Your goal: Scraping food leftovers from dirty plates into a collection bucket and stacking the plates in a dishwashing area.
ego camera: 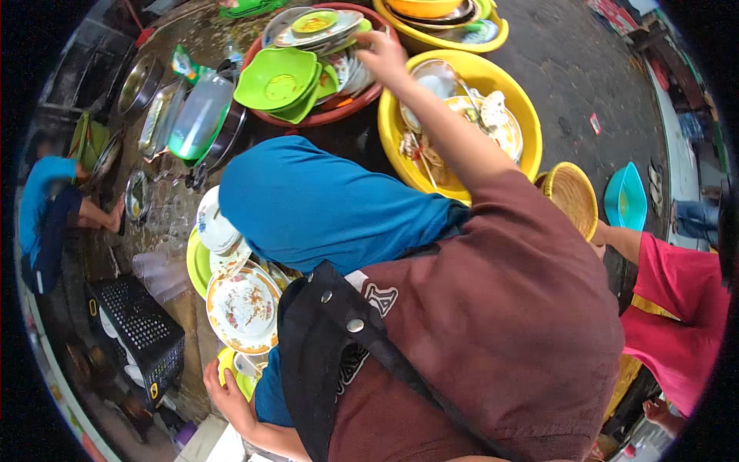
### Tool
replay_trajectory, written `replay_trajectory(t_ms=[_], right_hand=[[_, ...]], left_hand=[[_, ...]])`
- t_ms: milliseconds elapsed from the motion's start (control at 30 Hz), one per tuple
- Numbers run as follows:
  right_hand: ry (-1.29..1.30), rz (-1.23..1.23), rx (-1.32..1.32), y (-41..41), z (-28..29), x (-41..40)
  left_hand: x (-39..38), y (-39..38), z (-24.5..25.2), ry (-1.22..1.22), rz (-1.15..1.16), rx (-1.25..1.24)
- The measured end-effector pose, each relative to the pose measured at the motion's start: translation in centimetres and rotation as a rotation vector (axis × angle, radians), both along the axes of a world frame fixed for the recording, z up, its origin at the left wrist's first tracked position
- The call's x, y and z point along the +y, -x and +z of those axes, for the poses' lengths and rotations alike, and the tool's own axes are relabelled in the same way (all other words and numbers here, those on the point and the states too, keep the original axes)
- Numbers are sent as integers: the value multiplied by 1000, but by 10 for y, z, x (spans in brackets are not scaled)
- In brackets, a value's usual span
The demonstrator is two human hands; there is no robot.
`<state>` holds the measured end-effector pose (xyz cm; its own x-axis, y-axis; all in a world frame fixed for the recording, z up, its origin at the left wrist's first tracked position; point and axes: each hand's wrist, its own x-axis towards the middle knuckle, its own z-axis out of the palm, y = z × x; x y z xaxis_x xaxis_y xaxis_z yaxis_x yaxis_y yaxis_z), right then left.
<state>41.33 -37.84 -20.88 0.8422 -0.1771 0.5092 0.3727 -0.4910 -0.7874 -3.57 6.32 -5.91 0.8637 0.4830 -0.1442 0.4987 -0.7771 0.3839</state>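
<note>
My right hand (382, 56) reaches over a red-brown basin (309, 120) piled with dirty dishes. Its fingertips meet the edge of the stacked plates (340, 36); blur hides whether they grip. Lime-green square bowls (282, 81) lie in the same pile. Under my right forearm is a yellow basin (534, 130) of plates with food scraps. My left hand (231, 398) is spread and holds nothing, beside a lime-green rim (248, 381). Just beyond it, near my blue-trousered knee (300, 202), a food-smeared patterned plate (242, 309) rests on other dishes.
Another yellow basin (499, 37) holds stacked bowls. Metal pans (140, 84), a clear plastic container (202, 115), drinking glasses (167, 205) and a black crate (138, 323) stand on the wet floor. A person in red holds a woven basket (571, 196); another in blue squats left.
</note>
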Motion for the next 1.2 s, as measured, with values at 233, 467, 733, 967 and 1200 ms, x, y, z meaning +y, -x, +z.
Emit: replay_trajectory(t_ms=[233, 467, 733, 967, 1200], right_hand=[[481, -614, 771, 125, -28, -259], [700, -308, 832, 125, -66, -245], [767, -61, 425, 70, -86, -149], [1107, -12, 81, 25, -80, -121], [1129, -7, 186, 36, -53, -104]], left_hand=[[-6, -7, -8, -154, -110, 19], [-12, -14, -7, -229, -145, -76], [-18, -11, -5, -194, -8, -100], [-22, 10, 3, -296, 107, -88], [-27, 20, 11, -238, 256, -138]])
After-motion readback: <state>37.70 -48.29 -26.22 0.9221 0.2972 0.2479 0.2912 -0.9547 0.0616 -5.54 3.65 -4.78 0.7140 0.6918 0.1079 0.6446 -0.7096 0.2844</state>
